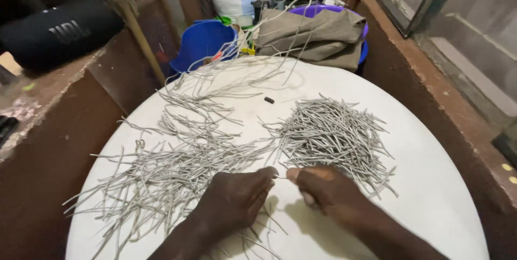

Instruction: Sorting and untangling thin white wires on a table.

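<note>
On a round white table (431, 184) lie many thin grey wire pieces. A loose, tangled spread of long grey wires (177, 157) covers the left half. A denser heap of short cut wire pieces (328, 131) lies on the right. My left hand (237, 198) and my right hand (326, 190) meet at the table's near middle, fingertips together, pinching one thin grey wire (281, 176) between them. Both hands rest low on the table, between the two piles.
A small dark piece (269, 100) lies alone near the table's far middle. Behind the table stand a blue bucket (202, 42), a grey-brown folded cloth (318, 34) over a purple tub, a white sack, and a black cylindrical speaker (59, 31) on the left ledge.
</note>
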